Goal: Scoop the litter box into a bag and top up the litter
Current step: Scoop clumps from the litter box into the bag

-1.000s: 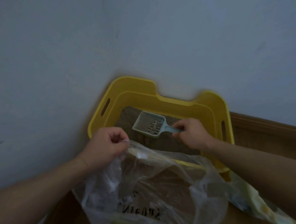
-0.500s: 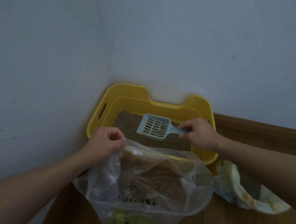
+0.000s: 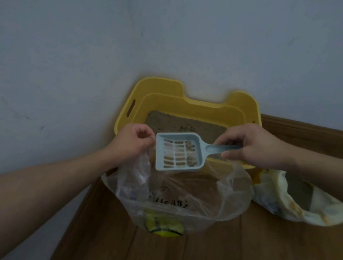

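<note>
A yellow litter box (image 3: 191,101) with brown litter (image 3: 179,123) stands in the room's corner. In front of it a clear plastic bag (image 3: 182,195) hangs open, its left rim pinched in my left hand (image 3: 133,141). My right hand (image 3: 252,147) grips the handle of a pale blue slotted scoop (image 3: 178,151). The scoop is level above the bag's mouth and carries a few brown clumps along its right side.
A second, cream and yellow bag (image 3: 295,203) lies open on the wooden floor (image 3: 259,247) at the right. Pale walls (image 3: 70,51) meet behind the box, with a wooden skirting board (image 3: 312,133) along the right wall. Something yellow (image 3: 163,228) shows under the clear bag.
My right hand has lifted the scoop out of the litter box and brought it back over the bag's mouth. My left hand kept hold of the bag's rim.
</note>
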